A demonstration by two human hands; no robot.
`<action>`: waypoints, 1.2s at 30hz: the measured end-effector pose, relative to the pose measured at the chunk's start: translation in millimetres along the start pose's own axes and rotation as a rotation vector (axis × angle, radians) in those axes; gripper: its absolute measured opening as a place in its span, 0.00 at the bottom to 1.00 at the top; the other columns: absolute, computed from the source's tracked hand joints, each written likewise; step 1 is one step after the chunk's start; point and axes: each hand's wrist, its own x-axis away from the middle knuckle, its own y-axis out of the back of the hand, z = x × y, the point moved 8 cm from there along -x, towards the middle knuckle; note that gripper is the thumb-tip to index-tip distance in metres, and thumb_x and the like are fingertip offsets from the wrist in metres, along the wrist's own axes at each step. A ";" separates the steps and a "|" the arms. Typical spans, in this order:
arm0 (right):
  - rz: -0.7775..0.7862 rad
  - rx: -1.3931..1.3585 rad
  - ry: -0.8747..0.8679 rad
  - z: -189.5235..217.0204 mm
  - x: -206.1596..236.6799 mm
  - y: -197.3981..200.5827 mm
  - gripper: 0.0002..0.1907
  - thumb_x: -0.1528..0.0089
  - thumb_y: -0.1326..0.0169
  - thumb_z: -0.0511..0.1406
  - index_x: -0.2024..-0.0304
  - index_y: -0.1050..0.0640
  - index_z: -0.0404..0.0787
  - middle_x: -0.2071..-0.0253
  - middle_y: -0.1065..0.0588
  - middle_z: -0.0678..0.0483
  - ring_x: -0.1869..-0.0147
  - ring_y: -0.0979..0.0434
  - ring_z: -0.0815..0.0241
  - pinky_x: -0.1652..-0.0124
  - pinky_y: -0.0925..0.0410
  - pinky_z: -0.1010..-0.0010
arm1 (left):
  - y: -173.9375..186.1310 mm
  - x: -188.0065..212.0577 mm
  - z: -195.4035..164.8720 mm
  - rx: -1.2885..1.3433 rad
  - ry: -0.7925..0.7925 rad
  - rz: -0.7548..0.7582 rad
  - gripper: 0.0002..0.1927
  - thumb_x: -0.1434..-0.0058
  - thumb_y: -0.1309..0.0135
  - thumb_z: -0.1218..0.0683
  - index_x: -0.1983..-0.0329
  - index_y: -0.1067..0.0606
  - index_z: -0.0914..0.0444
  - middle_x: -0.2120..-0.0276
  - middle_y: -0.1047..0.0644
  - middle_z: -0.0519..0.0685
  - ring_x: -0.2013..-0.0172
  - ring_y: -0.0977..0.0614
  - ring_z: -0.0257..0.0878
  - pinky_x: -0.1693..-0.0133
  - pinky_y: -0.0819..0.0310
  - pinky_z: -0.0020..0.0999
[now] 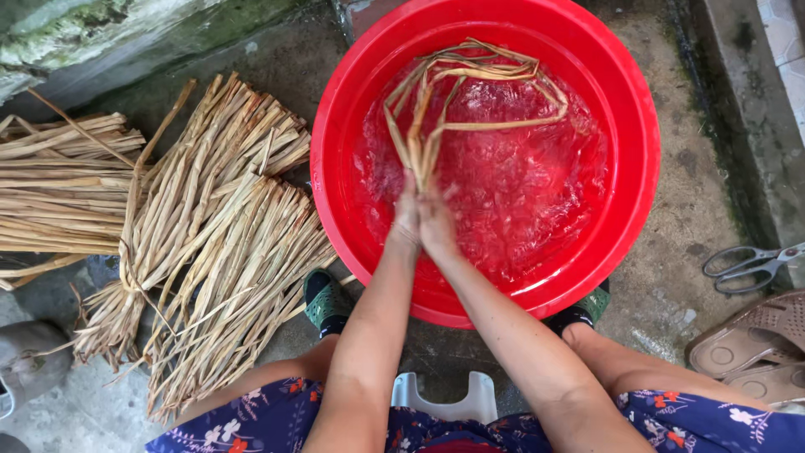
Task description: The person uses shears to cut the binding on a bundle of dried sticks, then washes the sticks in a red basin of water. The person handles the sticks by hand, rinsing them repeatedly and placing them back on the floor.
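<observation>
Both hands are closed tight around the same bunch of straw-coloured strips: the left hand [407, 216] and the right hand [436, 225] press against each other, fingers wrapped with no gap showing, clamped on the lower ends of the wet strips [470, 92]. Above the fists the strips fan upward and bend over into a loose loop that lies partly on and partly in the water, reaching toward the far right side of the red basin [625, 201]. Ripples mark the water around the hands, and both wrists sit over the near half of the basin, just inside its rim

Seen from the head camera, the basin stands on a rough concrete floor [671, 268] between the person's two feet, each in a green sandal; the left sandal [323, 304] touches the basin's near left edge, while the other peeks out from under its near right edge. A white plastic stool [444, 401] shows between the knees, beneath a dark blue floral garment. To the left of the basin lie dry bundles of the same strips [218, 243], stacked and fanned across the floor, the nearest just beside the basin wall, with a flatter pile [59, 184] farther left. On the right, well apart from the basin, a pair of scissors [750, 264] lies on the floor, and brown slippers [755, 344] sit near the frame's edge below them
</observation>
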 end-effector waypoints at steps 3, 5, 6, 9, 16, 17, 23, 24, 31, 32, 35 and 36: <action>0.059 0.081 -0.197 -17.8 -4.5 -3.3 0.27 0.25 0.63 0.49 0.28 0.32 0.48 0.33 0.32 0.33 0.36 0.25 0.37 0.37 0.35 0.41 | -4.2 -0.8 0.7 0.005 -0.068 0.087 0.38 0.35 0.50 0.34 0.29 0.36 0.60 0.45 0.25 0.51 0.45 0.25 0.49 0.47 0.27 0.54; 0.010 0.138 -0.271 -28.7 -28.3 23.1 0.27 0.27 0.67 0.49 0.29 0.33 0.51 0.30 0.35 0.41 0.29 0.36 0.42 0.34 0.44 0.43 | -14.4 -1.0 25.3 -0.059 -0.027 0.134 0.38 0.33 0.47 0.35 0.28 0.35 0.62 0.45 0.25 0.53 0.45 0.26 0.48 0.46 0.26 0.51; -0.084 0.247 -0.182 -26.5 -40.5 47.2 0.28 0.28 0.68 0.48 0.27 0.38 0.52 0.23 0.46 0.47 0.20 0.52 0.44 0.30 0.61 0.43 | -18.3 -0.1 46.4 -0.093 0.057 0.133 0.39 0.35 0.50 0.33 0.29 0.35 0.60 0.43 0.25 0.51 0.45 0.25 0.47 0.47 0.26 0.51; -0.101 0.306 -0.111 -26.9 -50.6 63.7 0.31 0.28 0.65 0.50 0.25 0.40 0.47 0.23 0.42 0.48 0.19 0.47 0.50 0.25 0.53 0.49 | -25.9 -2.5 58.7 -0.085 0.094 0.161 0.38 0.33 0.52 0.33 0.29 0.34 0.61 0.40 0.25 0.51 0.42 0.25 0.47 0.44 0.26 0.47; 0.057 0.488 0.144 1.8 -11.7 4.9 0.29 0.28 0.66 0.44 0.26 0.41 0.43 0.22 0.49 0.48 0.18 0.60 0.45 0.28 0.63 0.41 | -12.1 -1.2 -2.1 -0.055 -0.036 0.006 0.35 0.29 0.57 0.36 0.30 0.35 0.63 0.40 0.26 0.53 0.45 0.21 0.44 0.45 0.23 0.40; 0.076 0.528 0.118 -4.1 -16.2 7.6 0.28 0.28 0.64 0.46 0.28 0.39 0.42 0.23 0.46 0.45 0.20 0.56 0.42 0.30 0.59 0.40 | -9.6 2.4 0.5 -0.155 -0.007 -0.043 0.34 0.30 0.59 0.36 0.31 0.35 0.63 0.42 0.24 0.55 0.46 0.20 0.44 0.47 0.22 0.40; 0.111 -0.619 -0.602 -70.4 -48.8 59.1 0.28 0.28 0.58 0.54 0.40 0.27 0.40 0.35 0.30 0.38 0.32 0.32 0.39 0.39 0.38 0.43 | -12.2 7.1 32.9 -0.644 0.029 -0.011 0.28 0.24 0.56 0.39 0.35 0.26 0.64 0.61 0.23 0.60 0.68 0.28 0.49 0.69 0.35 0.39; 0.070 -0.688 -0.523 -66.3 -56.3 65.9 0.28 0.29 0.58 0.55 0.41 0.25 0.43 0.38 0.26 0.47 0.36 0.29 0.49 0.42 0.36 0.54 | -9.5 3.5 30.6 -0.778 -0.048 -0.070 0.28 0.23 0.56 0.39 0.39 0.25 0.67 0.62 0.21 0.62 0.68 0.24 0.51 0.66 0.32 0.42; 0.346 0.160 -0.131 -43.3 -45.0 25.7 0.19 0.40 0.33 0.38 0.51 0.21 0.36 0.57 0.20 0.48 0.54 0.21 0.61 0.54 0.29 0.70 | -9.4 6.6 80.6 -1.922 0.044 0.576 0.20 0.32 0.53 0.47 0.45 0.19 0.58 0.49 0.15 0.58 0.52 0.14 0.51 0.48 0.22 0.47; 0.374 0.013 -0.268 -55.2 -41.6 23.8 0.17 0.40 0.34 0.37 0.51 0.19 0.37 0.57 0.19 0.49 0.55 0.21 0.60 0.54 0.28 0.69 | -11.5 8.3 72.8 -1.781 0.002 0.586 0.23 0.33 0.46 0.45 0.39 0.26 0.61 0.44 0.22 0.60 0.45 0.22 0.53 0.44 0.29 0.49; 0.361 -0.382 -0.462 -61.2 -36.9 34.6 0.16 0.39 0.37 0.32 0.48 0.18 0.39 0.52 0.18 0.51 0.54 0.21 0.57 0.52 0.27 0.65 | -6.8 7.7 28.1 -1.213 0.020 0.354 0.39 0.39 0.39 0.40 0.31 0.35 0.62 0.35 0.31 0.57 0.34 0.32 0.53 0.39 0.37 0.53; 0.307 -0.447 -0.415 -54.6 -39.4 41.7 0.17 0.38 0.41 0.34 0.45 0.21 0.40 0.49 0.21 0.50 0.50 0.23 0.56 0.50 0.29 0.64 | 6.6 3.7 19.4 -0.912 0.130 0.109 0.36 0.42 0.48 0.38 0.33 0.30 0.58 0.38 0.25 0.53 0.37 0.27 0.51 0.44 0.30 0.54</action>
